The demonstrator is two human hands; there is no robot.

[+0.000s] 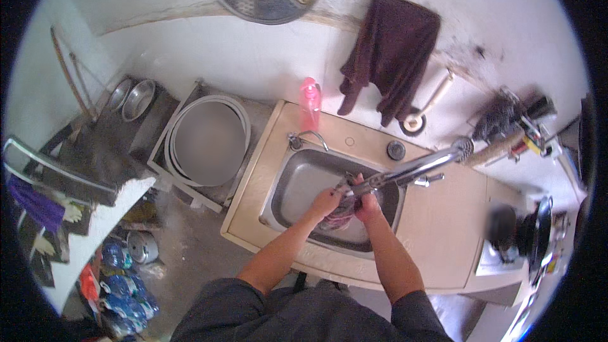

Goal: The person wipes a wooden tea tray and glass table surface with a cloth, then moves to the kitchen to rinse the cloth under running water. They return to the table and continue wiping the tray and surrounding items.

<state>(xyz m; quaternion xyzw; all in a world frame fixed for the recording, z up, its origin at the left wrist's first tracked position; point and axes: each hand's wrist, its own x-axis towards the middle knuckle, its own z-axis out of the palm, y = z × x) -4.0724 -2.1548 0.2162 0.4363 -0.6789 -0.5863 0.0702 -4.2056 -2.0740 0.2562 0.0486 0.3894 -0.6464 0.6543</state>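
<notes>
Both hands are over the steel sink basin point(299, 180), under the end of a chrome spring-neck faucet point(408, 166). A crumpled, dark and pinkish cloth point(339, 216) hangs between them, with my left hand point(327, 203) gripping its left side. On its right side, my right hand point(366, 203) is closed on the same cloth, partly hidden by the faucet head. Behind the basin stands a pink bottle point(310, 104), beside a small curved tap point(316, 137). A round black drain piece point(395, 150) lies on the sink's back ledge.
Left of the sink counter point(256, 190) is a large round tub point(171, 152). A dark cloth point(394, 52) hangs on the wall behind. Farther right, a black pan point(539, 232) stands near a counter edge. Bottles point(126, 294) and a metal pot point(142, 247) are at lower left.
</notes>
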